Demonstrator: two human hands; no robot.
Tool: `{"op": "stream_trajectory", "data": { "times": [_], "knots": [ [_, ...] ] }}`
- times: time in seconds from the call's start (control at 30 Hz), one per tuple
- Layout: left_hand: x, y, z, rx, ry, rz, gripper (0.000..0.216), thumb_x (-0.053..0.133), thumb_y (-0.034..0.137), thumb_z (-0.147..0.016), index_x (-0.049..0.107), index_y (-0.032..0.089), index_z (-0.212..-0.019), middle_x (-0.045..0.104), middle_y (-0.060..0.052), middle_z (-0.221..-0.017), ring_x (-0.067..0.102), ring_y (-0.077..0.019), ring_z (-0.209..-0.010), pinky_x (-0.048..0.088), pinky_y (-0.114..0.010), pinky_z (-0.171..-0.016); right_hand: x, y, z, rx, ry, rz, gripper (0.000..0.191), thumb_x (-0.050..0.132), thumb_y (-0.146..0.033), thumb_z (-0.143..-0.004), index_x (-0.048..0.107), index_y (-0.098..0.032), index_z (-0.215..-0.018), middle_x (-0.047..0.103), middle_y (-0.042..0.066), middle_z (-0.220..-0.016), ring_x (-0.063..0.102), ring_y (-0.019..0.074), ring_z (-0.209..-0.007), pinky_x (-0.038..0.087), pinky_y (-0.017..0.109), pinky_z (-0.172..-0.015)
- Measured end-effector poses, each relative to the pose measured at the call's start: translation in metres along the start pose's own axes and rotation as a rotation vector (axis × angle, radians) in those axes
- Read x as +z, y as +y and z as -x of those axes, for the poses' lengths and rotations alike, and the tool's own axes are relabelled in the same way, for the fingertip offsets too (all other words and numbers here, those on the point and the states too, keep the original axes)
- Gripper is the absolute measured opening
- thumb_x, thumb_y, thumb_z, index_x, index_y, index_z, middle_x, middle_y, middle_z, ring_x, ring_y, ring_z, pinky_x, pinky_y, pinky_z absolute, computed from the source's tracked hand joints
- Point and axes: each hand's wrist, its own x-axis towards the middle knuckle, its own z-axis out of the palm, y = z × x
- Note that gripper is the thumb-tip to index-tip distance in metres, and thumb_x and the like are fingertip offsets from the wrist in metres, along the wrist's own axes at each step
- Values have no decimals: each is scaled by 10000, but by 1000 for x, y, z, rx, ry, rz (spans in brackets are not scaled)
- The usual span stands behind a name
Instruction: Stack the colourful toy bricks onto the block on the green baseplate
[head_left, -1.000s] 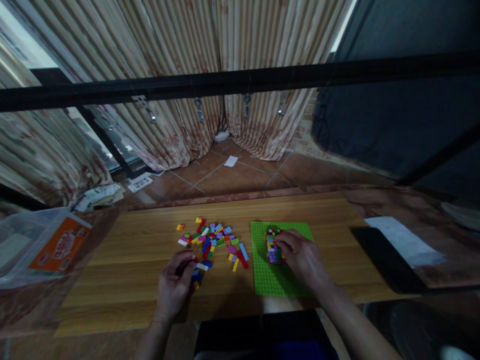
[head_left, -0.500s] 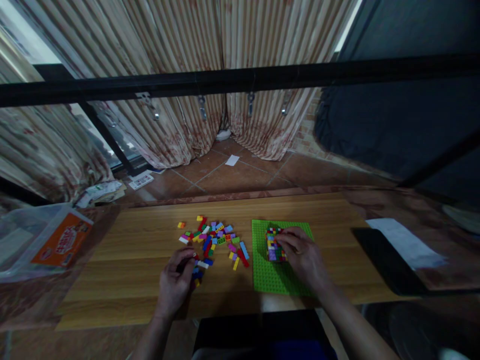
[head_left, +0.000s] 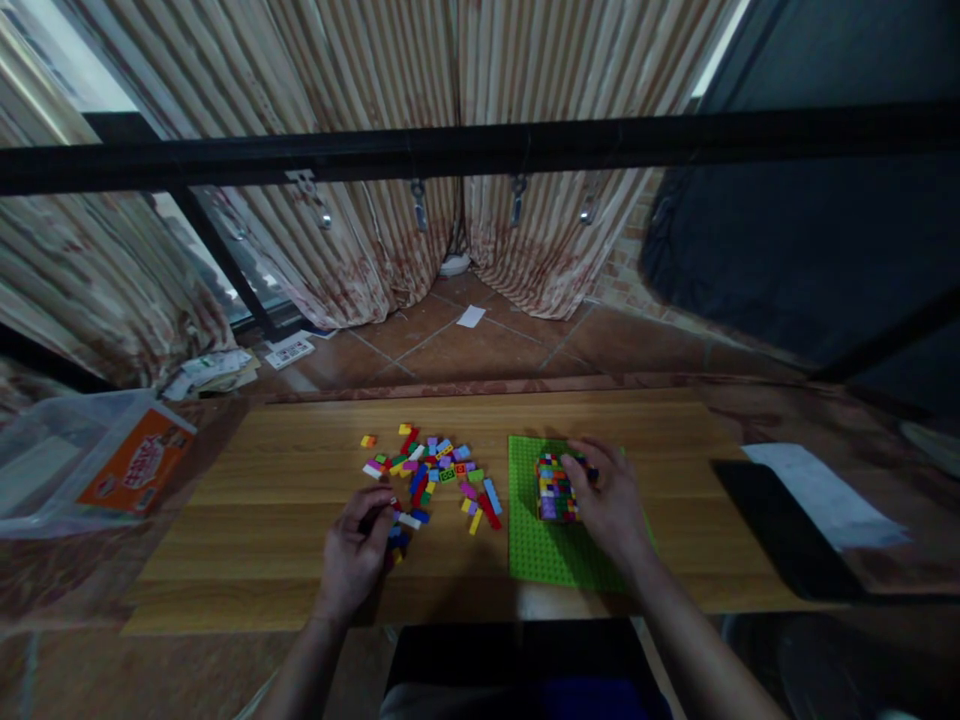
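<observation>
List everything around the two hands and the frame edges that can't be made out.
All in the head view:
- Block: right side, hidden by the right hand.
- Baseplate: part of its right side, behind the same hand.
- What the left hand holds, if anything: covered by its own fingers.
- Bin: left end, cut off by the picture edge.
- Label: small print, too tiny.

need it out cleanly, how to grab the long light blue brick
Probably across the narrow width at the far end, from above and the right: the light blue brick lies at the right edge of the pile, its far end reaching past the red brick on its left.
</observation>
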Motion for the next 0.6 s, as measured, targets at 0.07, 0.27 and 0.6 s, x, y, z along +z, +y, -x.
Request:
{"op": "stream_trajectory", "data": {
  "times": [0.07, 0.27, 0.6],
  "knots": [
    [0, 0, 0, 0, 4, -7, 197, 563, 351, -803, 643, 206, -910, 660, -43, -1001, 632, -193, -921, 507, -306, -818, 4, 0, -3, 8, -55, 5, 380, 478, -468, -872, 666, -179, -1033, 621, 128, -1075, 544, 270, -1010, 411, 464, -909],
    [1, 6, 2, 28, 11, 12, 169, 549, 305, -813, 647, 193, -893, 655, -44, -984, 620, -189, -954, 497, -300, -828, 7, 2, -2, 103, -158, -45, 417, 517, -530, -813, 680, -191, -993, 658, 100, -997, 581, 266, -944, 434, 433, -870],
    [4, 5, 4, 34, 63, 77, 132, 574, 237, -788, 665, 201, -877, 670, -37, -967, 634, -167, -909, 501, -272, -788, 5, 3, -1, 230, -216, -140, 429, 545, -547, -768, 692, -202, -977, 642, 92, -1007, 601, 262, -907, 467, 412, -817]
  ]
}}
